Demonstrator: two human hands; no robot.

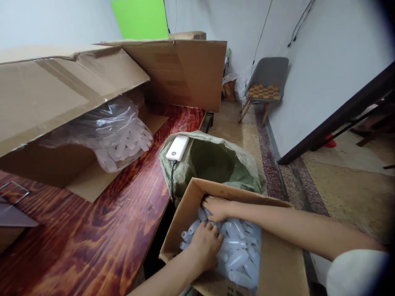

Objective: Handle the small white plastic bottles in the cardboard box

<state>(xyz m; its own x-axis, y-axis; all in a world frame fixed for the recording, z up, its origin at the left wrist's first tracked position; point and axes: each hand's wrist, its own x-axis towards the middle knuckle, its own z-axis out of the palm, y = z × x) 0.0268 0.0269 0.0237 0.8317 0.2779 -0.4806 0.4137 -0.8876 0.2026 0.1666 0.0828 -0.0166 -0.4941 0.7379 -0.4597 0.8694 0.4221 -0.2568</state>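
Hands [212, 226] crowd bottles [237, 250] within tight box [277, 263] walls.

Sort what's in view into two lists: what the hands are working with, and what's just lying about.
In hand:
- left hand and right hand, both down among the small plastic bottles
- open cardboard box holding them

Lying about:
- white power bank on the green woven sack
- large carton with bagged bottles on the wooden table
- grey chair
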